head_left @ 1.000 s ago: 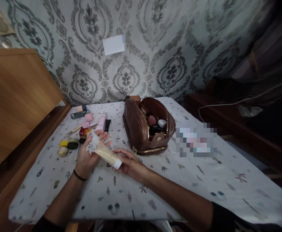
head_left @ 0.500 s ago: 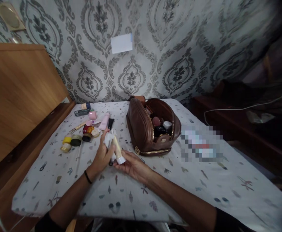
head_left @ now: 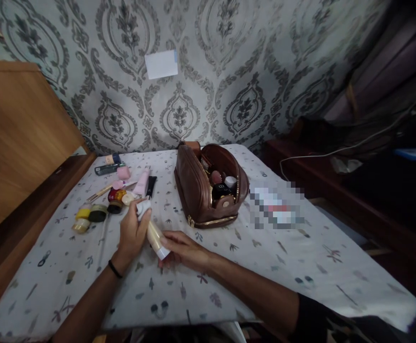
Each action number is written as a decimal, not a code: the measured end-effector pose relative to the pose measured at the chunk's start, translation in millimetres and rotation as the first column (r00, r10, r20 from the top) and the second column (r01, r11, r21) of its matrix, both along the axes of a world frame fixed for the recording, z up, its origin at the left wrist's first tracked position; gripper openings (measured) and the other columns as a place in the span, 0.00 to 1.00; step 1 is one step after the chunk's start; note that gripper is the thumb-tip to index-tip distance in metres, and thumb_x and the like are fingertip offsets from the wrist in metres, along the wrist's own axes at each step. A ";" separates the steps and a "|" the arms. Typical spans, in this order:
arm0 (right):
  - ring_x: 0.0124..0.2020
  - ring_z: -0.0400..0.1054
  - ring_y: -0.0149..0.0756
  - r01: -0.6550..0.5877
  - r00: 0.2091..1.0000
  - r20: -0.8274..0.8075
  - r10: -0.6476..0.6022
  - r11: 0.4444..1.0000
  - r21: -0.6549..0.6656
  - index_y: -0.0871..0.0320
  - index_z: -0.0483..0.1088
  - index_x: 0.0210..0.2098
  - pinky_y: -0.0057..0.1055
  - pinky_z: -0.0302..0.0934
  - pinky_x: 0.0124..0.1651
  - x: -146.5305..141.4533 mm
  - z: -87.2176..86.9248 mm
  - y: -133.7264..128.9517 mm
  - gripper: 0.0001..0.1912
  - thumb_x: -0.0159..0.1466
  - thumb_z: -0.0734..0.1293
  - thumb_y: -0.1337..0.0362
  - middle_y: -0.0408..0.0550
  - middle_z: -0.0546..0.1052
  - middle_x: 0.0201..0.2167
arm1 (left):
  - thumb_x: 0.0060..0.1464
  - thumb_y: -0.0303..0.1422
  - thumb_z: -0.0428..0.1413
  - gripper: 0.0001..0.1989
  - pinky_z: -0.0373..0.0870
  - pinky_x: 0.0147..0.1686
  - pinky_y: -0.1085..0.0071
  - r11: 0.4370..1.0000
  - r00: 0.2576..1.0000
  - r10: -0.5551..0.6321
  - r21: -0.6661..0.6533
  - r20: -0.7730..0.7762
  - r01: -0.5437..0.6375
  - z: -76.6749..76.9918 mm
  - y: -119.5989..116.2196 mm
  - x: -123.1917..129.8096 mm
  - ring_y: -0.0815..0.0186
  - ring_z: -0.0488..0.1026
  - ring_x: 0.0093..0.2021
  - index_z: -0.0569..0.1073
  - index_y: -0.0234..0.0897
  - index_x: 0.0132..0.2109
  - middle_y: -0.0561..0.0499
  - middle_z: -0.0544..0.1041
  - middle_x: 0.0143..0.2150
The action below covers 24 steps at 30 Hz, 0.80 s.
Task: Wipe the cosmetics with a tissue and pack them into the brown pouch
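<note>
A cream-yellow cosmetic tube (head_left: 154, 237) with a white end slants between my two hands, over the near middle of the table. My right hand (head_left: 183, 250) grips its lower part, fingers around the side near the white end. Around the upper end, my left hand (head_left: 133, 228) is closed on a crumpled white wipe (head_left: 143, 208), which covers that end of the tube. Just beyond my left hand lie a pale pink tube (head_left: 143, 181) and a black tube (head_left: 151, 186). To the right stands an unzipped brown makeup bag (head_left: 194, 190) with cosmetics inside.
Several small jars, among them a dark green one (head_left: 98, 213) and a yellow one (head_left: 83, 214), sit at the left. Behind them are a pink jar (head_left: 123, 172) and a dark bottle (head_left: 106, 168). A blurred-out packet (head_left: 275, 205) lies right of the bag.
The view has turned a little to the right. The wipe is now bunched closer around the tube's upper end, and more of the yellow tube shows between my hands.
</note>
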State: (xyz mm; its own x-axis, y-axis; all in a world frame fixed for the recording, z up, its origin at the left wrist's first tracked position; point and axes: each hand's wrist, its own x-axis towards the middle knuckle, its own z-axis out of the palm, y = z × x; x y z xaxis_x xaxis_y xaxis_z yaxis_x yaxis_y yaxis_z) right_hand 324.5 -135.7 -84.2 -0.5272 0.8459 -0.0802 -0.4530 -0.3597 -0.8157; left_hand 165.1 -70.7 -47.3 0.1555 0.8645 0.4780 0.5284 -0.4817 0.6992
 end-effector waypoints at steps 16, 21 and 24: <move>0.38 0.72 0.36 0.131 0.834 0.422 -0.356 0.870 0.475 0.59 0.73 0.49 0.32 0.69 0.40 11.6 24.0 -19.9 0.20 0.66 0.67 0.51 0.49 0.76 0.38 | 0.52 0.49 0.60 0.20 0.70 0.37 0.71 0.873 0.902 0.088 -0.470 0.422 0.135 -1.9 -14.4 8.9 0.63 0.74 0.38 0.73 0.38 0.41 0.52 0.76 0.35; 0.45 0.73 0.36 0.097 0.323 0.294 -0.899 0.341 0.935 0.59 0.71 0.54 0.32 0.70 0.47 76.3 76.4 -27.7 0.15 0.70 0.60 0.70 0.54 0.76 0.44 | 0.50 0.50 0.62 0.23 0.73 0.35 0.70 0.765 0.876 0.229 -0.635 0.424 0.107 2.2 -21.4 10.8 0.58 0.77 0.41 0.74 0.38 0.46 0.49 0.78 0.37; 0.47 0.74 0.37 0.014 0.081 0.295 -0.952 0.297 0.955 0.60 0.71 0.53 0.33 0.71 0.48 109.4 90.0 -26.2 0.14 0.69 0.61 0.71 0.57 0.76 0.47 | 0.48 0.50 0.62 0.26 0.73 0.32 0.70 0.714 0.863 0.313 -0.698 0.397 0.062 7.9 -23.4 12.7 0.58 0.78 0.40 0.74 0.39 0.49 0.48 0.79 0.39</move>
